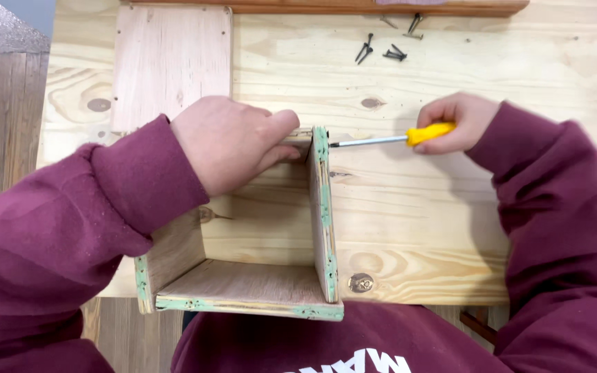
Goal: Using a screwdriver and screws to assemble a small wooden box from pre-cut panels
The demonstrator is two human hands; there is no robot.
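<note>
Yellow-handled screwdriver point(390, 138) lies level, its long axis running left to right along the pine workbench point(450, 228), the metal tip set against the right wall of the wooden box point(323, 214). The box, edged in green paint, stands at the bench's near edge; its inside holds nothing. Right hand point(459, 123) is clamped around the handle. Left hand point(233, 141) curls over the box's far wall, fingers closed on it. Dark screws point(388, 47) lie near the far edge.

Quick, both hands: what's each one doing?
Left hand: closed over the wooden box top edge.
Right hand: closed on the yellow-handled screwdriver.
</note>
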